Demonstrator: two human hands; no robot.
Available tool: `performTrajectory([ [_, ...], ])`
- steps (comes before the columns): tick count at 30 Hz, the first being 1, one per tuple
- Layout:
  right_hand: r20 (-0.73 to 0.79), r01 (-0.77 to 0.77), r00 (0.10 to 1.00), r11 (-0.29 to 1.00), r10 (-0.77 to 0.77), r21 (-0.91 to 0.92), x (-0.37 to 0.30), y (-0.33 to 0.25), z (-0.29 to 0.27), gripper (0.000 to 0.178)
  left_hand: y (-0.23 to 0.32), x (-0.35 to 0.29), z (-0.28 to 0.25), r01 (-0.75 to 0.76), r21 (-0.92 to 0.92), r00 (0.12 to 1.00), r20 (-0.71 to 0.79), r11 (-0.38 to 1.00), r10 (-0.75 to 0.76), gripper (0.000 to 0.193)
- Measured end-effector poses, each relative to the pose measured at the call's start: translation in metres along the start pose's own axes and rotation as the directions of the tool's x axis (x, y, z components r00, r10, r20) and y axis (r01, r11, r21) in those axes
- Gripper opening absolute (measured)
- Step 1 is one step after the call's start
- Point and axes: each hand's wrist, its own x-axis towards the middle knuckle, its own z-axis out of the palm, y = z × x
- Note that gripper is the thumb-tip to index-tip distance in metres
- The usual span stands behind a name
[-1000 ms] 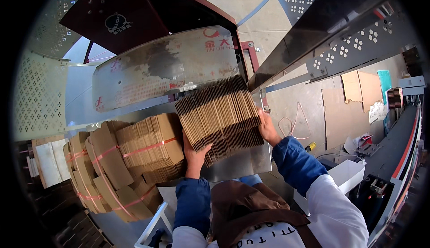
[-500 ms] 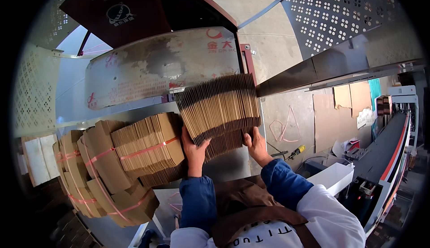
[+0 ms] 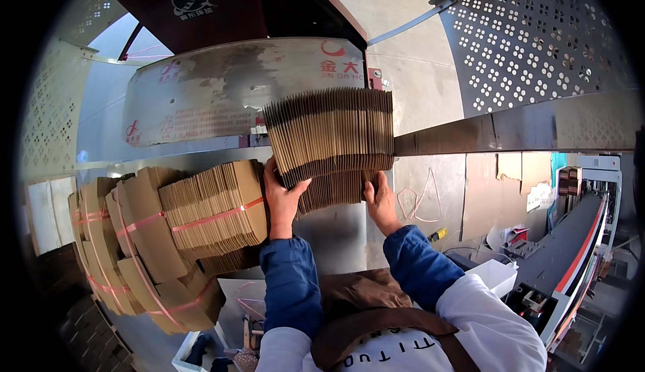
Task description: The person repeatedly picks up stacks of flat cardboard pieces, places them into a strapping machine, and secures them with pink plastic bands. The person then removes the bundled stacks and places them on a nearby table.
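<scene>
Left grip point(image 3: 281, 200) and right grip point(image 3: 383, 204) clasp the near corners of the cardboard stack point(image 3: 334, 133). It looks stiff, heavyish and prone to fanning, best squeezed from both ends.

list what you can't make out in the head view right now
All in the head view:
Left hand: most fingers, hidden by the cardboard stack and the hand itself.
Cardboard stack: its underside, hidden by the stack itself.
Maroon machine: interior too dark; top cut off by the upper edge.
Wearer's legs: hidden by the brown apron.
Dark conveyor: fine parts at its far end, too small.
</scene>
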Motion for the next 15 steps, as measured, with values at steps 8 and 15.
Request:
performTrajectory([
  [8, 0.016, -0.062, 0.998, 0.998, 0.062, 0.014, -0.003, 0.000, 0.003, 0.038, 0.000, 0.004, 0.001, 0.047, -0.049, 0.999, 0.019, 0.998, -0.046, 0.082],
  [15, -0.019, 0.059, 0.998, 0.998, -0.059, -0.013, -0.002, 0.017, 0.005, 0.038, -0.007, 0.006, 0.002, 0.060, -0.060, 0.998, 0.014, 0.996, -0.059, 0.082],
])
